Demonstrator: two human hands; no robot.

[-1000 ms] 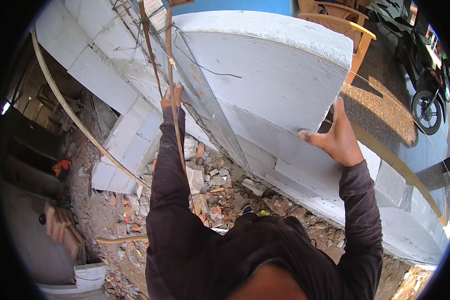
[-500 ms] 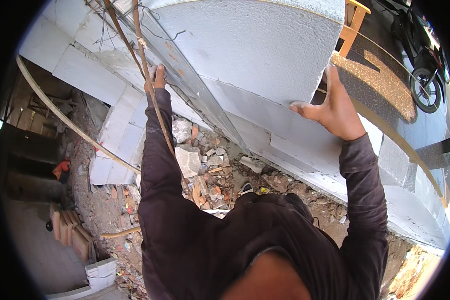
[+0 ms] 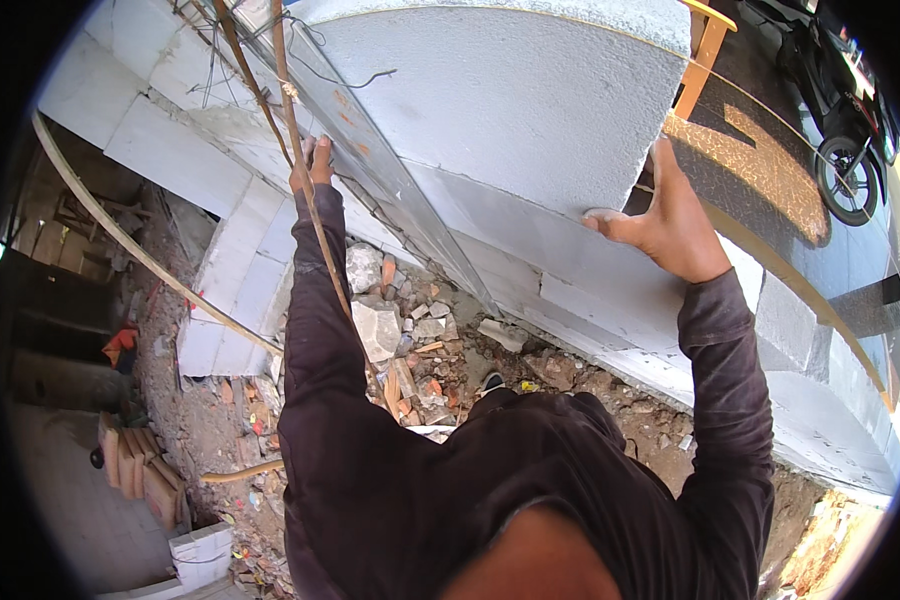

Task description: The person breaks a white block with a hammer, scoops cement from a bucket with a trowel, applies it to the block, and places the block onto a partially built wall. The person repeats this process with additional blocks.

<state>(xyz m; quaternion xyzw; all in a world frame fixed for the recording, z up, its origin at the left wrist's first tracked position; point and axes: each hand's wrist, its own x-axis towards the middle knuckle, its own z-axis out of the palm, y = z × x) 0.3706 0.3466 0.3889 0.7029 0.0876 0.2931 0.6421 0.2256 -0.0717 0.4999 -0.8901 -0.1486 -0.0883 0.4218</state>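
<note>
A large pale grey aerated-concrete block [image 3: 500,100] sits on top of the block wall [image 3: 510,235] in front of me. My right hand [image 3: 670,225] is closed on its right end, thumb on the near face, the other fingers partly hidden beyond the edge. My left hand [image 3: 313,165] reaches up on the other side of a metal channel [image 3: 370,135] standing against the wall. Its visible fingers are stretched and apart near the wall on the left. A thin brown pole [image 3: 315,210] crosses in front of that hand and forearm, hiding part of it.
Broken bricks and rubble [image 3: 410,330] cover the ground below. A bent pale strip [image 3: 140,250] curves past a lower white block wall [image 3: 225,270] on the left. Beyond the block are an orange wooden frame [image 3: 703,60] and a motorcycle [image 3: 845,150]. Wire hangs near the channel.
Both hands stay nearly where they were, the right one still on the block's end. The view has shifted slightly; the block shows no clear movement.
</note>
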